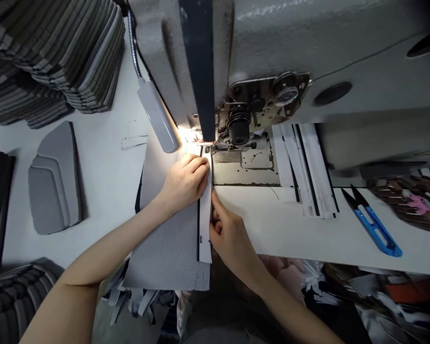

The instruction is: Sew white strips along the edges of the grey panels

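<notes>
A grey woven fabric panel [165, 258] lies across the table edge, its near end hanging over. Along its right edge runs a white strip [205, 229] with a dark border, reaching up under the presser foot of the sewing machine [290, 38]. Just below the foot, my left hand [186, 179] presses down on the strip with its fingers curled together. My right hand [232, 234] pinches the right edge of the strip and panel, index finger extended along it. The needle is hidden behind the machine head.
A lit lamp [158, 117] hangs beside the needle area. White strips with black edging [310, 167] lie right of the metal plate, near blue thread snips [378, 231]. At left are a grey moulded pad [53, 186] and tall stacks of grey pieces [64, 52].
</notes>
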The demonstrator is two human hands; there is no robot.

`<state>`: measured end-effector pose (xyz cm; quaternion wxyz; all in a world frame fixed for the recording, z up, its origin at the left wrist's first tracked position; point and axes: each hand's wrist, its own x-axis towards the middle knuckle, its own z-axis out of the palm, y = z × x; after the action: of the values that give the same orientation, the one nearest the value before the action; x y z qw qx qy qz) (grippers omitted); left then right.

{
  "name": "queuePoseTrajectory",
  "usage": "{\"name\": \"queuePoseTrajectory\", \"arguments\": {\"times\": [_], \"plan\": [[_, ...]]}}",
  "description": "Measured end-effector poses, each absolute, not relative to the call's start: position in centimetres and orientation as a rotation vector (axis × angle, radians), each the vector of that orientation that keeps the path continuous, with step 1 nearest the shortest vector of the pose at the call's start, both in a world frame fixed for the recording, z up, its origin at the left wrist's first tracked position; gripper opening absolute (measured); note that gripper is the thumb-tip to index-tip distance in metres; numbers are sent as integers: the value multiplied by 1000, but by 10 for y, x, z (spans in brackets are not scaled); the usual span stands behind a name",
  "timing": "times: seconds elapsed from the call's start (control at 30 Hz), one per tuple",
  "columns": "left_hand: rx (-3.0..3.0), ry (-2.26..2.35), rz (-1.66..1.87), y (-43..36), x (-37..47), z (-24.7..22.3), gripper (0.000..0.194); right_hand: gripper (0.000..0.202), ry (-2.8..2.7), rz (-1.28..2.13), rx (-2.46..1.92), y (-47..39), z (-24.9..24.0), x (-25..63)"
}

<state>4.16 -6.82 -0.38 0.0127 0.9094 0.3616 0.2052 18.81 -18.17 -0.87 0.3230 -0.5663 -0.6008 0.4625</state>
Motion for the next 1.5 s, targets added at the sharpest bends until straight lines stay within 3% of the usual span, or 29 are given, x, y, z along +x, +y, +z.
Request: {"name": "queuePoseTrajectory", "arguments": {"times": [0.27, 0.6, 1.07, 1.5], "plan": [[2777, 1126, 653, -79, 40, -3, 27, 67, -1603, 1201, -1519, -166, -6, 187], [2777, 1149, 646, -59, 42, -5, 24, 74, -1578, 1465, -1534, -186, 1, 192], [2840, 1154, 659, -50, 43, -9, 22, 66, -1656, 1348, -1579, -171, 1, 192], [2758, 1193, 732, -83, 42, -6, 20, 79, -1679, 1124, -1625, -148, -14, 188]]}}
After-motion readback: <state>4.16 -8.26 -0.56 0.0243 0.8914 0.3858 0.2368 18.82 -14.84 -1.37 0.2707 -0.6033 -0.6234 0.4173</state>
